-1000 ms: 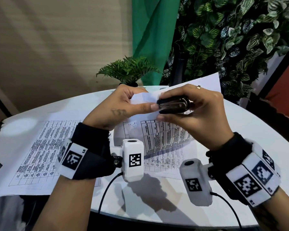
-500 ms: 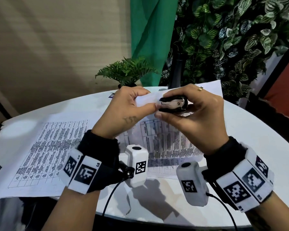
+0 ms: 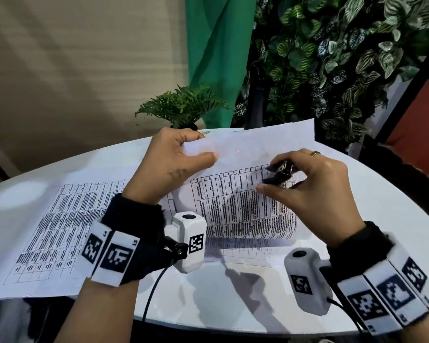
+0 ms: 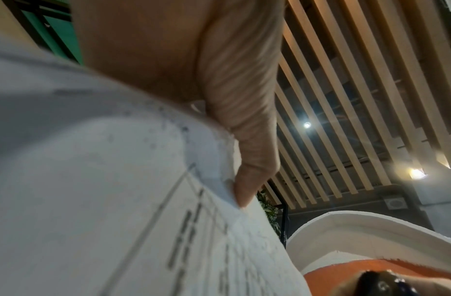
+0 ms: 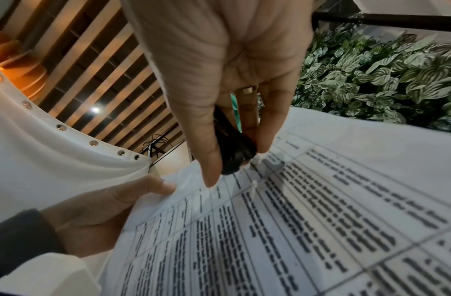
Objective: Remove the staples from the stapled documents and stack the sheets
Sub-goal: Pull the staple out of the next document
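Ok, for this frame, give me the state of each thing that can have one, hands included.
Left hand: pinching the held document's top corner.
Right hand: gripping the staple remover.
Staple remover: off the corner, above the printed table.
Held document: lifted, curling down to the table.
Loose sheet: lying flat at left.
Round white table: bearing the papers.

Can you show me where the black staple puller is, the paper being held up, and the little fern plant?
staple puller (image 3: 279, 172), head view, on its black body.
held paper (image 3: 258, 144), head view, on its blank top part.
fern plant (image 3: 181, 105), head view, on its leaves.
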Motion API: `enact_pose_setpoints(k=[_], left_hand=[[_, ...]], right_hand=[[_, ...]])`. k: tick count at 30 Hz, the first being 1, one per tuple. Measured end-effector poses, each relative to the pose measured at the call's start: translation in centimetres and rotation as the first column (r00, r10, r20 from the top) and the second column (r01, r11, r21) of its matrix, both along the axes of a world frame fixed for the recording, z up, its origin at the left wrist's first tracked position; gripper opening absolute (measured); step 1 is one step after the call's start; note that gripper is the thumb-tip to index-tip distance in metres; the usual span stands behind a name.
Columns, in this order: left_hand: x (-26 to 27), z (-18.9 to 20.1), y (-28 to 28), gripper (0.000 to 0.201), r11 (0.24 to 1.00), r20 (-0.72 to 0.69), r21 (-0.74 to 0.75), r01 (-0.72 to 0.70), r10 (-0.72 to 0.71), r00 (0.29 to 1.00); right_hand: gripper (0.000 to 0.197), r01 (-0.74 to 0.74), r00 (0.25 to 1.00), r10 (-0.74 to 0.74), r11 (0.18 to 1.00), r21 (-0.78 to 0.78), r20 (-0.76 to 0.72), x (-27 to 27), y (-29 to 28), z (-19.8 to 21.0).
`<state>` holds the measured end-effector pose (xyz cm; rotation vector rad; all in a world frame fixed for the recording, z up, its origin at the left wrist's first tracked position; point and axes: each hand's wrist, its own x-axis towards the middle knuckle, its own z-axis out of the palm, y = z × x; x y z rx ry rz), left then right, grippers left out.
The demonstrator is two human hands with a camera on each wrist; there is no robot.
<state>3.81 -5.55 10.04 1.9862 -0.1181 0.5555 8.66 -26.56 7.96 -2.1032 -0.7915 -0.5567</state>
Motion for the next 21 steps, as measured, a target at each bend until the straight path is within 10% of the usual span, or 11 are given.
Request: enact_pose_setpoints(k=[17,21], left_hand=[[0.4,0.7,-0.1,0.02,0.977,-0.006,0.195,-0.088,0.09,0.996],[0.9,1.6,-1.1,0.05,0.758,0.101,0.572,-0.315,0.316,0.944]], right_hand=[[0.043,-0.179,0.984,0.177,0.967,-0.18,-0.025,2.3,0.6,4.0],[0.044,-0.171,0.985,0.169,0.976,-0.138,-0.027,1.8,0.9,3.9]])
